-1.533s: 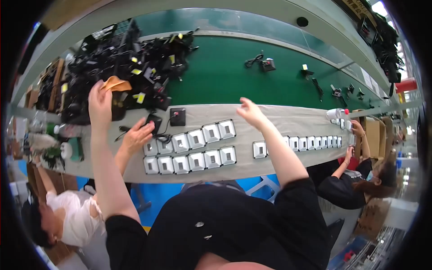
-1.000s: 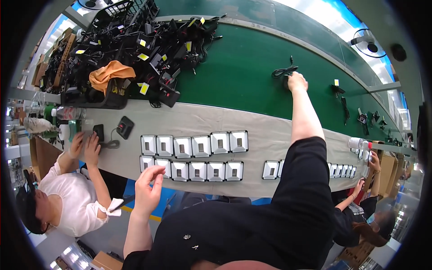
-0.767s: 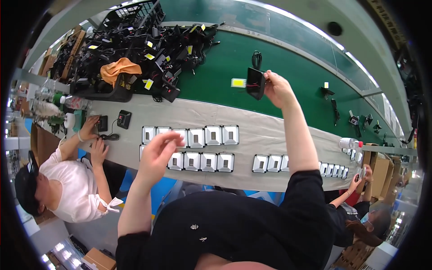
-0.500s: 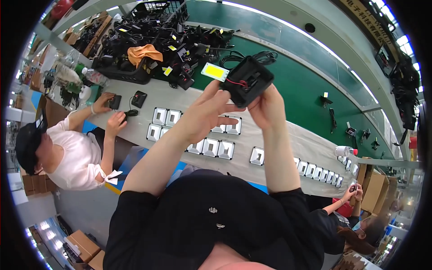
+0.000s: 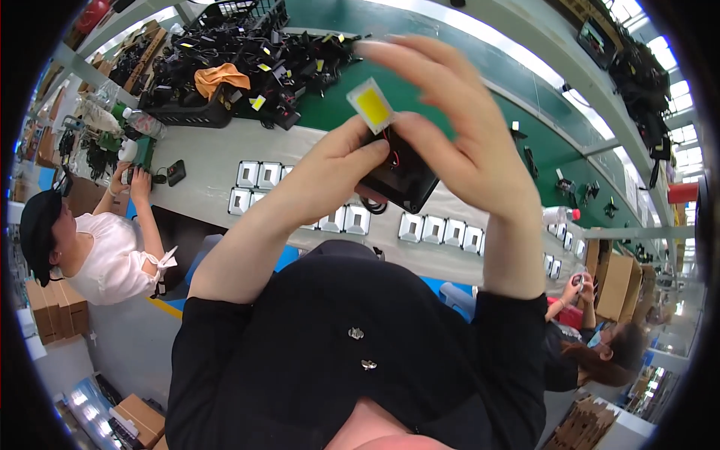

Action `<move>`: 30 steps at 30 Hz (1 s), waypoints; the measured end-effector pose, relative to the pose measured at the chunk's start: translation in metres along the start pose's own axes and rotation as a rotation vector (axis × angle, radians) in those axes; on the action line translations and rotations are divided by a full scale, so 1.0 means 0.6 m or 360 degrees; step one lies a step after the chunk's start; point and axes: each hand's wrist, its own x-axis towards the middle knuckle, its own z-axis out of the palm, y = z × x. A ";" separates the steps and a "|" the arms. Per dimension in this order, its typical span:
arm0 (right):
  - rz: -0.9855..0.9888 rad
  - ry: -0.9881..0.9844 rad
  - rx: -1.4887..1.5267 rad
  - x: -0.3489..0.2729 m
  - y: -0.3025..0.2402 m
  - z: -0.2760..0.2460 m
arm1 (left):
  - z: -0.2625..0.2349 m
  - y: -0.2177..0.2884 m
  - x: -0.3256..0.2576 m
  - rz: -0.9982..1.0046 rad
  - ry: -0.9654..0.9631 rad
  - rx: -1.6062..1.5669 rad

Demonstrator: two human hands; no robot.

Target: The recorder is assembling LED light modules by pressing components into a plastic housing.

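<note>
In front of my chest, a black floodlight housing [image 5: 414, 182] hangs tilted in my left hand [image 5: 334, 163], which is closed around its left edge. A flat LED panel [image 5: 371, 106], yellow in a white border, stands up above it. Thin red wires [image 5: 395, 157] run from the panel into the housing. My right hand [image 5: 472, 154] arches over the housing, its fingers stretched out and slightly blurred. Its thumb lies close to the panel's lower corner; whether it touches, I cannot tell. A coiled black cable [image 5: 373, 205] shows below the housing.
Silver square reflectors [image 5: 433, 229] lie in rows along the bench [image 5: 202, 150]. A heap of black lamp parts [image 5: 247, 64] and an orange cloth [image 5: 222, 77] sit at the back left. Co-workers sit left [image 5: 105, 255] and right [image 5: 577, 352]. A red-capped bottle [image 5: 556, 216] lies at right.
My right hand has let go of the housing's right side and risen above it, fingers spread. The housing has moved down and turned; the LED panel has swung more upright.
</note>
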 end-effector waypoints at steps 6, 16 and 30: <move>0.0149 -0.0275 -0.0131 0.020 0.012 -0.037 | 0.004 0.019 -0.019 0.0064 -0.0057 -0.0122; 0.0205 -0.0059 -0.0243 -0.068 -0.028 -0.038 | -0.001 0.026 -0.050 0.0444 0.0157 -0.0119; -0.0279 -0.0006 -0.0616 -0.064 -0.053 0.005 | 0.013 0.023 -0.051 0.0887 0.0616 0.0857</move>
